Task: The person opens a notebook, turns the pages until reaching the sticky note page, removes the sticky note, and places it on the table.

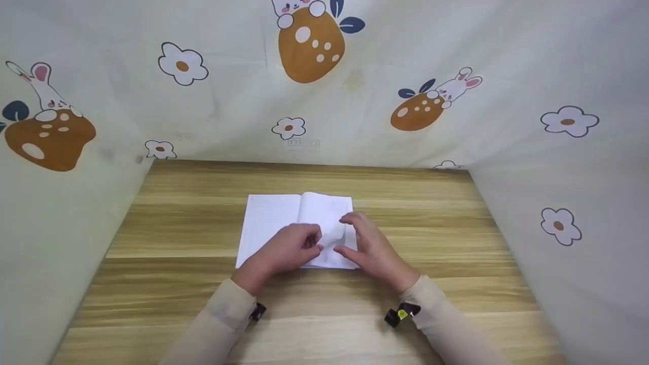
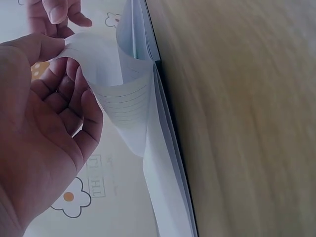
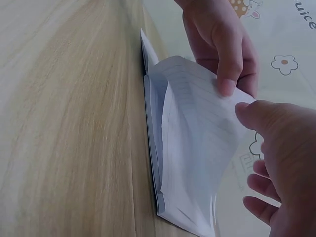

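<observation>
An open notebook (image 1: 271,218) with white pages lies on the wooden table. My left hand (image 1: 291,247) reaches over its right half and pinches a lifted page (image 2: 121,106) between thumb and index finger. That page, printed with ruled lines, bends up in a curve in the left wrist view. At the notebook's right edge is my right hand (image 1: 377,251), its thumb and fingers spread apart. From the right wrist view, the right thumb (image 3: 252,114) lies right at the raised page's edge, while the other fingers curve loosely below it.
The wooden table (image 1: 192,299) extends around the notebook on all sides. Pale cloth walls (image 1: 233,111) printed with rabbits and flowers enclose the table at the back, left and right. Small black devices (image 1: 402,314) are worn at both wrists.
</observation>
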### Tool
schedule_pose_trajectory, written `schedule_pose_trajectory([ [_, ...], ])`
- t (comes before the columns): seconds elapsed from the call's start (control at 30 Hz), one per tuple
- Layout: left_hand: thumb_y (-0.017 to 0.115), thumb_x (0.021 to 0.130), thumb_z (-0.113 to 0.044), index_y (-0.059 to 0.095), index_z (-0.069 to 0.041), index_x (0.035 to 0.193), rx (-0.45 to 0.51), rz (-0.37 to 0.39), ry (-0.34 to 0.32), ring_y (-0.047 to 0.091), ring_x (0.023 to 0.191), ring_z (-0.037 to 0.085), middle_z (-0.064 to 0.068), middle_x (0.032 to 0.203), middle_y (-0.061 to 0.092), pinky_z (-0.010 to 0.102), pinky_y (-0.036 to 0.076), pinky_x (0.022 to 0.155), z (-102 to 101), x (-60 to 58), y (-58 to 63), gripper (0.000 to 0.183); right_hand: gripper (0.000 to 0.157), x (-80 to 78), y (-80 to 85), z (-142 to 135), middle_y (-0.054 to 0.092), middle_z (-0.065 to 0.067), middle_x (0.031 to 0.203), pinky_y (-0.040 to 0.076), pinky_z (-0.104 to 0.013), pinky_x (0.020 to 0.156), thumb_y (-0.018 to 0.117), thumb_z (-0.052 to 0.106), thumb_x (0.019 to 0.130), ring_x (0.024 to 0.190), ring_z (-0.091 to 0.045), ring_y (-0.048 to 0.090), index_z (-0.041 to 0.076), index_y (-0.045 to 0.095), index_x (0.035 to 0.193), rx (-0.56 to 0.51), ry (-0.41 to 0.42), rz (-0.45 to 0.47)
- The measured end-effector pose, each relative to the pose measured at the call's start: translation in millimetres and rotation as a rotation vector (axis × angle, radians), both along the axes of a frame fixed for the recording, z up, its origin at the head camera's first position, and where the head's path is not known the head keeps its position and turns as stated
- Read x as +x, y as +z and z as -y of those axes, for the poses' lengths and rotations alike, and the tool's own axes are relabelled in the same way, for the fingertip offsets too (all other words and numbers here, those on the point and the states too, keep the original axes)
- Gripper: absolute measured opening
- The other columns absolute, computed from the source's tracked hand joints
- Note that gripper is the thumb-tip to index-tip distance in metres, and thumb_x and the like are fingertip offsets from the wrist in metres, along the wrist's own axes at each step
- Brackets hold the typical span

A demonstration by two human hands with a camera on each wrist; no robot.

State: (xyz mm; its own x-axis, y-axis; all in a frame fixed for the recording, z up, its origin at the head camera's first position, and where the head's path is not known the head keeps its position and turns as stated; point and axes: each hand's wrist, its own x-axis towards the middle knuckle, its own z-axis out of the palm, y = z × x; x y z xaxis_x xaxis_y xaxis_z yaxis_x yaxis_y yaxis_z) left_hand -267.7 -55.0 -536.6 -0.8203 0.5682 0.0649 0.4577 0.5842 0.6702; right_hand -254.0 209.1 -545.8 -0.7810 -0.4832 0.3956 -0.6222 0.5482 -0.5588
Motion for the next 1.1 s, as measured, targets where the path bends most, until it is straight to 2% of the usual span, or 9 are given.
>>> schedule_pose_trajectory([
  [0.2, 0.075, 0.102, -0.022, 0.060, -0.021, 0.089, 0.012, 0.006, -0.001, 0.053, 0.071, 0.011, -0.008, 0.075, 0.056, 0.034, 0.048, 0.067, 3.9, 0.6, 3.0, 0.020, 0.081, 0.6, -4.9, -4.7, 0.057, -0.020, 0.149, 0.044, -0.052, 0.122, 0.092, 0.038, 0.093, 0.140, -0.041, 0.056, 0.000, 0.051, 0.153, -0.005, -0.159, 0.110],
  [0.33, 0.075, 0.102, -0.021, 0.059, -0.020, 0.087, 0.019, 0.002, -0.002, 0.052, 0.070, 0.011, -0.008, 0.074, 0.055, 0.034, 0.048, 0.067, 7.2, -0.4, 4.8, 0.022, 0.087, 1.5, -13.0, -4.7, 0.054, -0.024, 0.154, 0.042, -0.055, 0.124, 0.090, 0.042, 0.094, 0.144, -0.043, 0.052, -0.004, 0.050, 0.156, 0.108, -0.214, 0.148],
  [0.47, 0.075, 0.101, -0.021, 0.058, -0.021, 0.086, 0.020, 0.002, -0.012, 0.051, 0.070, 0.009, -0.010, 0.073, 0.053, 0.033, 0.047, 0.067, 9.6, -1.4, 6.2, 0.023, 0.085, 3.3, -19.5, -2.8, 0.045, -0.027, 0.166, 0.038, -0.059, 0.126, 0.085, 0.045, 0.097, 0.152, -0.046, 0.046, 0.003, 0.050, 0.162, 0.242, -0.177, 0.163],
  [0.57, 0.074, 0.099, -0.018, 0.057, -0.019, 0.085, 0.027, -0.011, -0.026, 0.050, 0.070, 0.010, -0.010, 0.072, 0.051, 0.033, 0.045, 0.067, 10.6, -1.3, 7.6, 0.022, 0.089, 3.8, -23.9, -1.7, 0.040, -0.024, 0.172, 0.036, -0.059, 0.127, 0.083, 0.048, 0.098, 0.157, -0.045, 0.041, 0.008, 0.045, 0.168, 0.289, -0.159, 0.167],
  [0.7, 0.073, 0.098, -0.017, 0.056, -0.018, 0.085, 0.032, -0.007, -0.034, 0.048, 0.069, 0.011, -0.010, 0.071, 0.048, 0.033, 0.044, 0.065, 12.9, -0.6, 10.1, 0.021, 0.102, 4.5, -28.9, -0.9, 0.035, -0.024, 0.175, 0.034, -0.057, 0.129, 0.081, 0.054, 0.098, 0.160, -0.043, 0.037, 0.004, 0.032, 0.173, 0.333, -0.179, 0.181],
  [0.77, 0.073, 0.099, -0.019, 0.056, -0.019, 0.085, 0.027, -0.002, -0.030, 0.048, 0.069, 0.010, -0.010, 0.070, 0.048, 0.033, 0.043, 0.065, 14.6, -0.3, 11.5, 0.021, 0.105, 5.2, -30.3, -1.0, 0.034, -0.025, 0.176, 0.033, -0.056, 0.129, 0.080, 0.057, 0.099, 0.161, -0.043, 0.035, 0.002, 0.031, 0.173, 0.361, -0.185, 0.185],
  [0.97, 0.072, 0.100, -0.019, 0.056, -0.019, 0.086, 0.026, -0.009, -0.035, 0.049, 0.070, 0.012, -0.008, 0.071, 0.048, 0.033, 0.044, 0.065, 21.4, 1.1, 17.5, 0.022, 0.093, 6.2, -30.4, -0.9, 0.033, -0.025, 0.176, 0.033, -0.060, 0.128, 0.073, 0.061, 0.101, 0.162, -0.045, 0.033, 0.004, 0.044, 0.168, 0.430, -0.166, 0.173],
  [1.1, 0.071, 0.100, -0.018, 0.057, -0.018, 0.086, 0.024, 0.002, -0.028, 0.051, 0.070, 0.013, -0.007, 0.071, 0.051, 0.034, 0.045, 0.065, 27.2, 2.7, 22.1, 0.020, 0.091, 5.8, -31.1, -0.6, 0.031, -0.023, 0.177, 0.032, -0.060, 0.129, 0.069, 0.064, 0.102, 0.163, -0.044, 0.032, 0.006, 0.045, 0.168, 0.459, -0.162, 0.185],
])
